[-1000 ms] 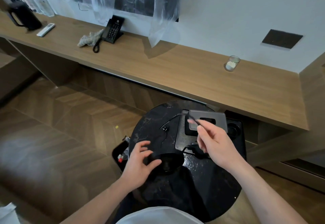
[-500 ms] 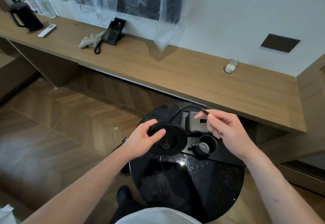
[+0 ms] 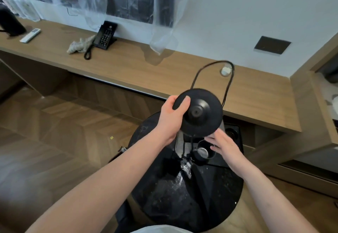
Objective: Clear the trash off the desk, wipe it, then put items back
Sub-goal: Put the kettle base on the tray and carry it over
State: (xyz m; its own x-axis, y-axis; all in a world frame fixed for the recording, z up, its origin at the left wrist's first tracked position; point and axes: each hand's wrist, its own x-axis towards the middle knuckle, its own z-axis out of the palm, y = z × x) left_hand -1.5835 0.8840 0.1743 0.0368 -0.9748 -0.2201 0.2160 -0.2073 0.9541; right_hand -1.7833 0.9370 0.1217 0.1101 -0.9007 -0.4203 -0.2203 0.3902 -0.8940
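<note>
Nearest the camera, a round black marble-topped side table (image 3: 210, 196) fills the lower middle of the view, its surface glossy and speckled. On its far half lies a black tray (image 3: 232, 152), and a black mug (image 3: 203, 152) stands on the tray at about 12 o'clock from the table's middle. The right hand (image 3: 225, 147) hovers just above that mug, fingers straight and loosely spread, gripping nothing that can be seen; its fingertips reach toward the underside of the raised disc. The left hand (image 3: 172, 117) holds a black round kettle base (image 3: 198, 113) in the air above the table's far edge, thumb pressed on the top face at the disc's 9 o'clock rim and the other fingers curled beneath it. A black power cord (image 3: 217, 64) loops up from the base at 12 o'clock and falls back down its right side. Beyond, the long wooden desk (image 3: 128, 72) runs across the view. At 1 o'clock from the base a small glass (image 3: 225, 71) sits on it; at 10 o'clock stand a black desk phone (image 3: 106, 36) and a crumpled cloth (image 3: 80, 44) touching its handset cord. Farther left lie a white remote control (image 3: 30, 35) and a black kettle (image 3: 11, 24).
</note>
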